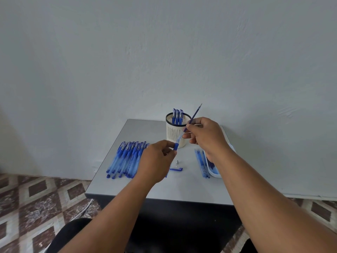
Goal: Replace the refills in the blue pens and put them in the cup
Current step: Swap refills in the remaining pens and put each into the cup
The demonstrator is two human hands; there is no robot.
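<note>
Over the grey table (164, 190), left hand (155, 161) gripping pen barrel (176, 146), right hand (206, 137) pinching blue refill (194, 115), slotted cup (176, 133) right behind

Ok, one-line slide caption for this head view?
Left hand holds an open pen barrel while right hand grips its refill, cup behind.

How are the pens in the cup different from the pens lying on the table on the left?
The three blue capped pens stand upright inside the cream slotted plastic cup; the row of blue pens lies flat on the grey table. The cup holds only three; the row has many more. The cup's pens show only their top ends; the row's show full length. Both groups are blue with caps on.
</note>
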